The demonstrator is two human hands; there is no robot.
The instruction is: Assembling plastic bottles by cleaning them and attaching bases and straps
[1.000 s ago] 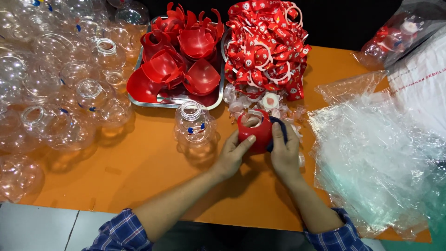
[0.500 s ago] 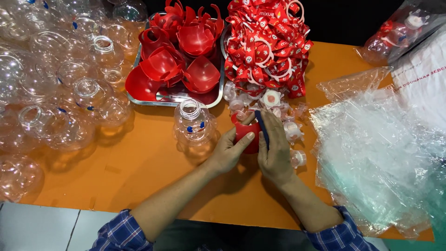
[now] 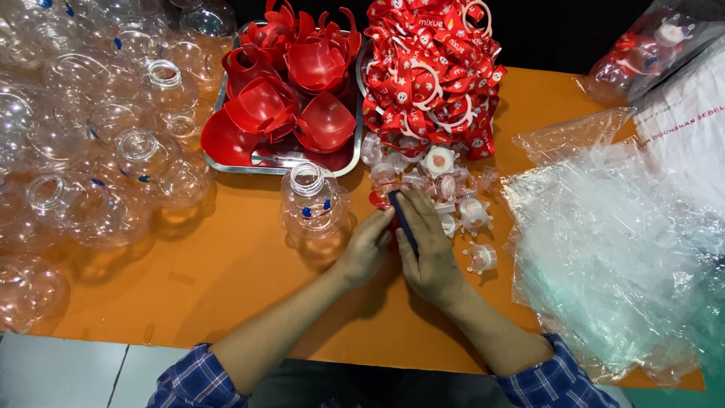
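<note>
My left hand [image 3: 368, 243] and my right hand [image 3: 432, 253] meet at the middle of the orange table [image 3: 226, 279]. Together they close around a small red plastic piece [image 3: 377, 199], which is mostly hidden by my fingers. A dark blue strip [image 3: 402, 221] lies along the fingers of my right hand. A clear round bottle [image 3: 313, 202] with small blue marks stands upright just left of my left hand. Small white and clear caps [image 3: 462, 208] lie scattered right behind my hands.
A metal tray [image 3: 281, 165] of red cup-shaped pieces sits at the back. A pile of red printed ribbons with white rings [image 3: 434, 72] lies to its right. Several clear bottles [image 3: 98, 143] crowd the left side. Clear plastic bags [image 3: 612, 249] cover the right side.
The red piece was in plain sight between my hands; my fingers have since closed over it. Both hands have shifted slightly toward the caps.
</note>
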